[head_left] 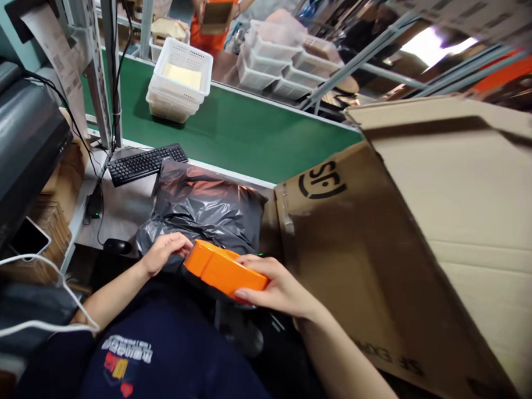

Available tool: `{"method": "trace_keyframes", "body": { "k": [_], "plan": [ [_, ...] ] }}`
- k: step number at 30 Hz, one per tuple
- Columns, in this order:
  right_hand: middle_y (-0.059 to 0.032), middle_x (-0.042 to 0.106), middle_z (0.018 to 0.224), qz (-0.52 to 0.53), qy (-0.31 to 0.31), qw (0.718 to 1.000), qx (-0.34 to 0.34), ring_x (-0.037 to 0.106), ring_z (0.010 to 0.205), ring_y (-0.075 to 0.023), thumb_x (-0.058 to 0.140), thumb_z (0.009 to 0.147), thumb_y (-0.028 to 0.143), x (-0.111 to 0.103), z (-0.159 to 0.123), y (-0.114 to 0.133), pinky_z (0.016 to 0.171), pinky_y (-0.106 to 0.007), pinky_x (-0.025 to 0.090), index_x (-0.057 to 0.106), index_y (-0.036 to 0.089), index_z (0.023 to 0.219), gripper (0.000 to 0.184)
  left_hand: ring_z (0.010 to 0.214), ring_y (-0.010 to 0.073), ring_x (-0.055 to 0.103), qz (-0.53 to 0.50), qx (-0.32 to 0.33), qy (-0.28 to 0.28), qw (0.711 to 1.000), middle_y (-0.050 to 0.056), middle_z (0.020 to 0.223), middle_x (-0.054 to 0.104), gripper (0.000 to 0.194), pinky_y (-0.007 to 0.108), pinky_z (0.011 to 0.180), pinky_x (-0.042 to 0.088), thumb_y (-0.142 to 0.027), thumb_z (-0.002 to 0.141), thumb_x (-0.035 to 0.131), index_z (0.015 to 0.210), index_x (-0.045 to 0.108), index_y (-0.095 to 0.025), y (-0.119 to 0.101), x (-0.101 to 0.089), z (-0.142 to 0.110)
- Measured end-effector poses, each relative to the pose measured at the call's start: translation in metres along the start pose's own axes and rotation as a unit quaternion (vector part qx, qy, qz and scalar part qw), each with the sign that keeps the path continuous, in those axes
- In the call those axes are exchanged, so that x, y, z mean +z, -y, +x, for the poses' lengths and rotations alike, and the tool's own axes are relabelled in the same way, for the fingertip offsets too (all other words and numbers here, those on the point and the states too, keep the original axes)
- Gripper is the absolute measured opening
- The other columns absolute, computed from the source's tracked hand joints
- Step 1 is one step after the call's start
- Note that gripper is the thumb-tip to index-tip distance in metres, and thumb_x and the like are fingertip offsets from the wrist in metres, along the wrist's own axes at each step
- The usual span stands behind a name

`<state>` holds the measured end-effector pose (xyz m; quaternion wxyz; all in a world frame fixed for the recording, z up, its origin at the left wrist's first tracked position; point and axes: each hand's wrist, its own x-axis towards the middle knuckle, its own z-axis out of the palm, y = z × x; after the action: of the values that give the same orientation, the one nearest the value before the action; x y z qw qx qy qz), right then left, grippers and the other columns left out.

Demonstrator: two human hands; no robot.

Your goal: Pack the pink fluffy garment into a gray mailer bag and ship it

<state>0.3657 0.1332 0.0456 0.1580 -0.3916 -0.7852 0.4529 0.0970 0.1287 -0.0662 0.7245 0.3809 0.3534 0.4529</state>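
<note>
My right hand (pixel 275 286) grips a roll of bright orange tape (pixel 225 269) by its right end, thumb below and fingers over the top. At the roll's left end is my left hand (pixel 167 251), its fingers curled and pinched against the edge of the tape; exactly what the fingertips hold is partly hidden. Just beyond both hands lies a stuffed, shiny dark grey plastic bag (pixel 209 204) on the work table.
A black keyboard (pixel 146 163) and mouse (pixel 117 246) sit left of the bag. A large open cardboard box (pixel 337 238) stands at right. Behind runs a green conveyor belt (pixel 246 136) carrying stacked white baskets (pixel 178 68). A person in orange (pixel 208 41) holds a box beyond it.
</note>
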Motion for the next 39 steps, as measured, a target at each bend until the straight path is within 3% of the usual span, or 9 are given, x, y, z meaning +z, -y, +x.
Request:
{"method": "trace_keyframes", "body": {
  "k": [7,10,13,16,23,27,32,36,39],
  "plan": [
    [-0.0047,0.063,0.069,-0.007,0.035,0.998,0.06,0.053,0.064,-0.0158,0.069,0.09,0.071,0.013,0.01,0.007,0.062,-0.027,0.045,0.067,0.017,0.069,0.058,0.076,0.0167,0.057,0.205,0.12,-0.064,0.969,0.002,0.075,0.063,0.037,0.031,0.077,0.047,-0.046,0.095,0.062,0.068,0.061,-0.02,0.007,-0.002,0.006],
    [-0.001,0.057,0.065,-0.007,0.054,0.989,0.14,0.045,0.061,-0.0126,0.07,0.088,0.069,0.008,0.012,0.007,0.055,-0.025,0.036,0.072,0.014,0.075,0.056,0.077,0.0164,0.059,0.261,0.148,-0.15,0.942,0.001,0.075,0.065,0.031,0.029,0.078,0.047,-0.04,0.093,0.064,0.07,0.065,-0.02,0.009,-0.045,0.019],
    [-0.0019,0.061,0.072,0.021,0.072,0.971,0.228,0.048,0.066,-0.0139,0.072,0.084,0.071,-0.009,0.011,0.007,0.057,-0.024,0.038,0.077,0.012,0.086,0.06,0.066,0.0144,0.054,0.25,0.089,-0.276,0.924,-0.002,0.063,0.058,0.034,0.027,0.07,0.045,-0.043,0.089,0.068,0.064,0.061,-0.02,0.013,-0.108,0.042],
    [-0.0023,0.06,0.071,0.021,0.073,0.957,0.28,0.046,0.065,-0.0138,0.074,0.079,0.074,-0.019,0.017,0.002,0.056,-0.025,0.035,0.076,0.011,0.084,0.063,0.06,0.0129,0.052,0.239,-0.012,-0.28,0.93,-0.003,0.058,0.057,0.038,0.026,0.066,0.045,-0.044,0.086,0.071,0.06,0.058,-0.02,0.024,-0.154,0.064],
    [-0.001,0.057,0.066,-0.025,0.073,0.963,0.258,0.046,0.062,-0.014,0.069,0.076,0.076,0.011,0.076,-0.03,0.057,-0.027,0.032,0.07,0.015,0.076,0.061,0.056,0.0138,0.051,0.282,-0.078,-0.299,0.908,-0.004,0.056,0.05,0.039,0.025,0.058,0.042,-0.044,0.094,0.06,0.064,0.049,-0.024,0.059,-0.194,0.08],
    [-0.0022,0.059,0.065,-0.087,0.071,0.957,0.267,0.05,0.062,-0.0158,0.067,0.079,0.071,0.014,0.088,-0.034,0.059,-0.028,0.032,0.073,0.015,0.079,0.057,0.065,0.0168,0.06,0.345,-0.116,-0.275,0.89,-0.001,0.061,0.058,0.033,0.026,0.065,0.047,-0.031,0.099,0.053,0.066,0.052,-0.023,0.088,-0.192,0.106],
    [-0.0037,0.062,0.065,-0.095,0.069,0.948,0.295,0.054,0.061,-0.0178,0.065,0.08,0.071,0.006,0.083,-0.03,0.056,-0.028,0.032,0.074,0.015,0.081,0.056,0.095,0.0227,0.075,0.423,-0.157,-0.196,0.871,0.008,0.09,0.079,0.026,0.029,0.083,0.053,-0.029,0.102,0.054,0.086,0.071,-0.019,0.128,-0.154,0.132],
    [-0.0027,0.06,0.062,-0.089,0.066,0.948,0.298,0.053,0.059,-0.0169,0.066,0.078,0.073,0.005,0.083,-0.03,0.056,-0.028,0.032,0.071,0.016,0.077,0.057,0.117,0.0331,0.075,0.485,-0.181,-0.193,0.833,0.018,0.119,0.08,0.033,0.041,0.1,0.056,-0.038,0.103,0.059,0.122,0.073,-0.016,0.121,-0.155,0.129],
    [-0.002,0.061,0.065,-0.067,0.067,0.948,0.303,0.052,0.06,-0.016,0.065,0.079,0.073,0.005,0.082,-0.032,0.056,-0.028,0.032,0.072,0.016,0.079,0.058,0.143,0.0348,0.062,0.52,-0.176,-0.22,0.806,0.026,0.149,0.065,0.053,0.048,0.116,0.05,-0.038,0.108,0.045,0.152,0.055,-0.011,0.102,-0.159,0.116]
  ]
}}
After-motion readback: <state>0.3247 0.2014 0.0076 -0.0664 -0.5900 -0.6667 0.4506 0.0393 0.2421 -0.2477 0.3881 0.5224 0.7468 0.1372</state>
